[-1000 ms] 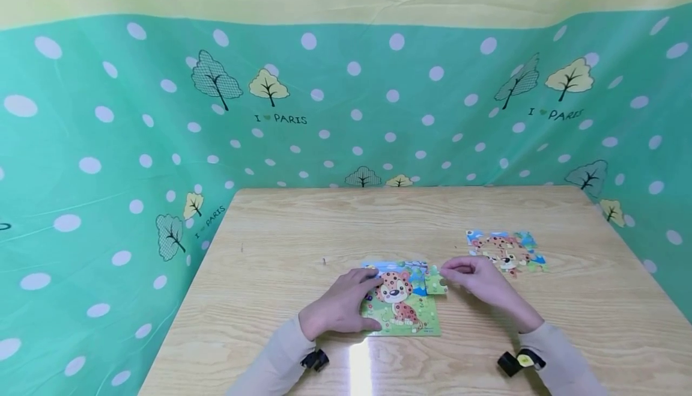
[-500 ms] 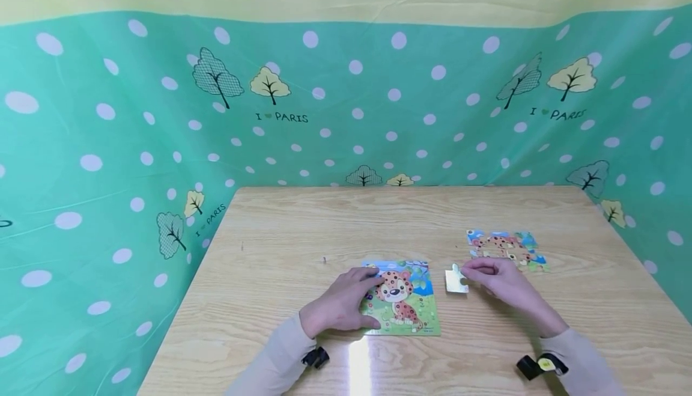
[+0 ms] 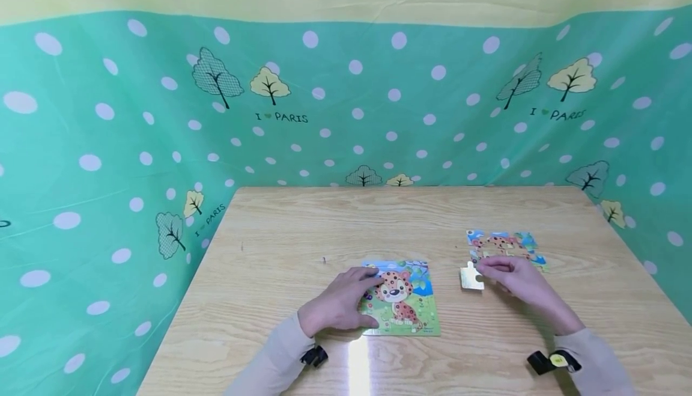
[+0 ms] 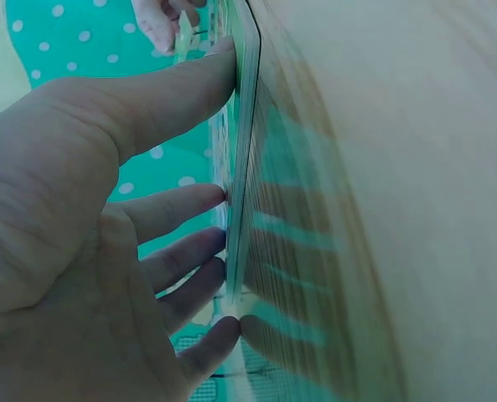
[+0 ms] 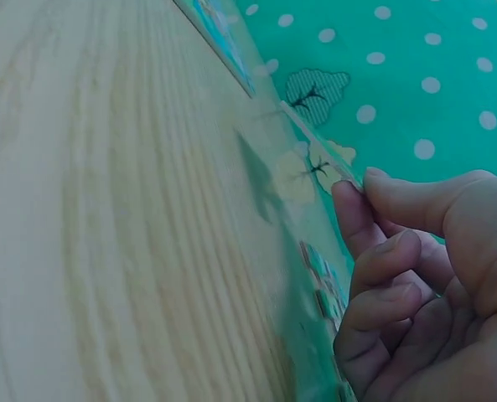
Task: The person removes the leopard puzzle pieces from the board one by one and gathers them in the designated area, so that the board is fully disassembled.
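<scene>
A leopard picture board [image 3: 427, 306] lies flat on the table. My left hand [image 3: 342, 301] rests on its left side with fingers and thumb spread; in the left wrist view the thumb and fingertips press the face of the board [image 4: 246, 151]. To the right, my right hand [image 3: 513, 277] pinches a jigsaw piece [image 3: 471, 278] between thumb and forefinger, and it shows pale in the head view. In the right wrist view the piece [image 5: 311, 134] is seen nearly edge-on, tilted above the table, with the other fingers curled beneath.
Behind the right hand lies a group of joined jigsaw pieces [image 3: 500, 244] with a leopard face, partly covered by the hand. The wooden table [image 3: 292, 222] is bordered by a green dotted cloth [image 3: 324, 107]. A small dark mark [image 3: 324, 260] shows left of the board.
My right hand has drawn the jigsaw piece off the board's right edge and farther right, and its coloured face no longer shows in the head view. My left hand stays put.
</scene>
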{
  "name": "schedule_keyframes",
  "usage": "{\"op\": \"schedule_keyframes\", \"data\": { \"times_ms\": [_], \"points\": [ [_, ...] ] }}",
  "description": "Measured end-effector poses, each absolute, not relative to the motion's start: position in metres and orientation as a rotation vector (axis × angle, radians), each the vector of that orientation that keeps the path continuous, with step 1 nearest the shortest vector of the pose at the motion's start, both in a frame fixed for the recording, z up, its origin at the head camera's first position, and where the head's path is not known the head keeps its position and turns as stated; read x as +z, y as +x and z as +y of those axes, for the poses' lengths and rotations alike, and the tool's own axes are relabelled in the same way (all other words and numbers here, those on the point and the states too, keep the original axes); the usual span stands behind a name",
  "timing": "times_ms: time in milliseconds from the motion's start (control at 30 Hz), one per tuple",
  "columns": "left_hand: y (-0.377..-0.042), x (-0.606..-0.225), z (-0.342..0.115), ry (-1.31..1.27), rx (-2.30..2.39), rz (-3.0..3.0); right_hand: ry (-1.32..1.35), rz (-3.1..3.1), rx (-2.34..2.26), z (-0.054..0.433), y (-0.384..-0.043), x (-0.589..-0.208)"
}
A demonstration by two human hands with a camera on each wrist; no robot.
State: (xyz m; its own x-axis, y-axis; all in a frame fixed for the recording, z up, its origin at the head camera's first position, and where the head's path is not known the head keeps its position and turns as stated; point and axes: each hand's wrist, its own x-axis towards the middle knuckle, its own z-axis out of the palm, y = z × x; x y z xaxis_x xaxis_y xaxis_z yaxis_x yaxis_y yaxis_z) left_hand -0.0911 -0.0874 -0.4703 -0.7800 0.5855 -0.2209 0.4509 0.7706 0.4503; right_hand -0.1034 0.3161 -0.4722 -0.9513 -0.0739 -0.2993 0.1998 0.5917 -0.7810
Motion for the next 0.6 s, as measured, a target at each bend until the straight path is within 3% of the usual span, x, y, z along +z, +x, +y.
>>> {"op": "schedule_keyframes", "data": {
  "times_ms": [600],
  "points": [
    [-0.093,-0.473,-0.091,0.832,0.57,2.6,0.029,2.705,-0.998,0.348,-0.108,-0.474]
  ]
}}
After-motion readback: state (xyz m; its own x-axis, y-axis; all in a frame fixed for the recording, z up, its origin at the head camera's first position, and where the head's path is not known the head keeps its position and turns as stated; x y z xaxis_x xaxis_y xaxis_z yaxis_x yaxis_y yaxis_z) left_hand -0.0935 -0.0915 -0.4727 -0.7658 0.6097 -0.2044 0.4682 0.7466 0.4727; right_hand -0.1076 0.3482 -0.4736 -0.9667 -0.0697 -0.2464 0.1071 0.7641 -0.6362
